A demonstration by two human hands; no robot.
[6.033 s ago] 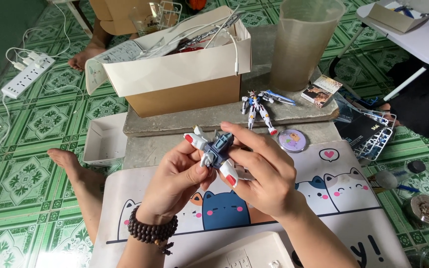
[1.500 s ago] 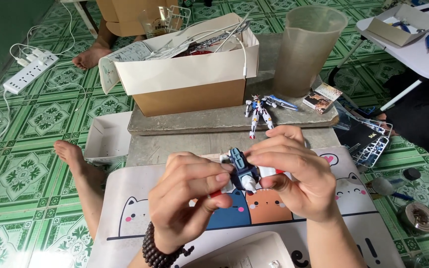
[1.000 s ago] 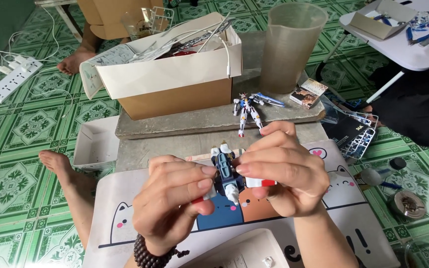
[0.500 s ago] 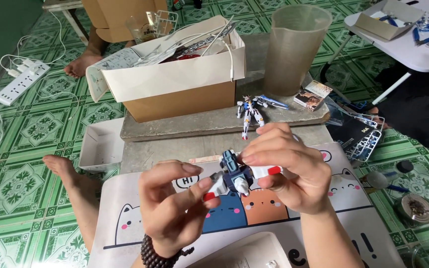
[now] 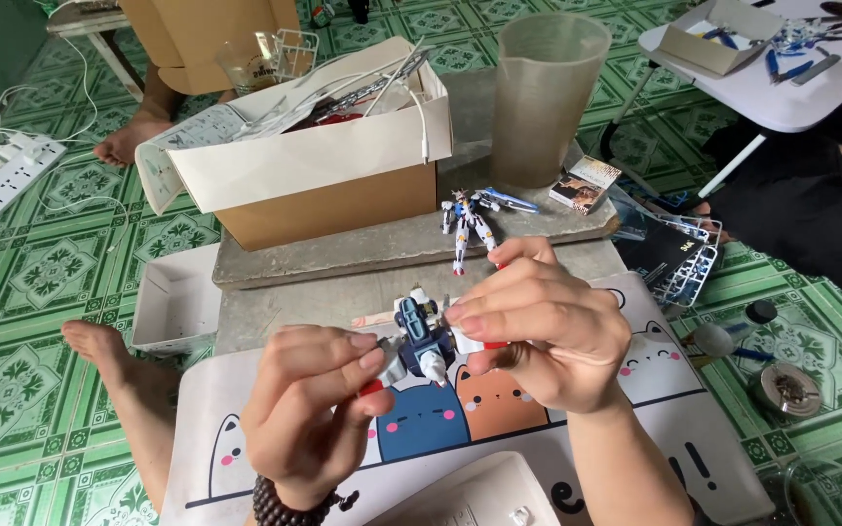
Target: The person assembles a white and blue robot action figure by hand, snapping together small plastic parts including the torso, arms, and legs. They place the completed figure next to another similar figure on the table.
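Head view: two hands work a small blue-and-white model figure above a cat-printed mat.

The left hand point(image 5: 309, 414) pinches a white-and-red limb at the figure's 7 o'clock, fingers pressed together on it; the right hand point(image 5: 538, 331) curls round the model figure point(image 5: 423, 336) from 3 o'clock, fingertips clamped on its torso. The figure looks light, stiff and fragile at its thin joints, so the blocky torso seems the safest hold. A second finished figure point(image 5: 467, 222) stands at 12 o'clock on the stone surface point(image 5: 343, 255), beside a cardboard box point(image 5: 314, 185).

Model's lower half point(image 5: 424, 336) hidden behind both hands point(image 5: 538, 331).
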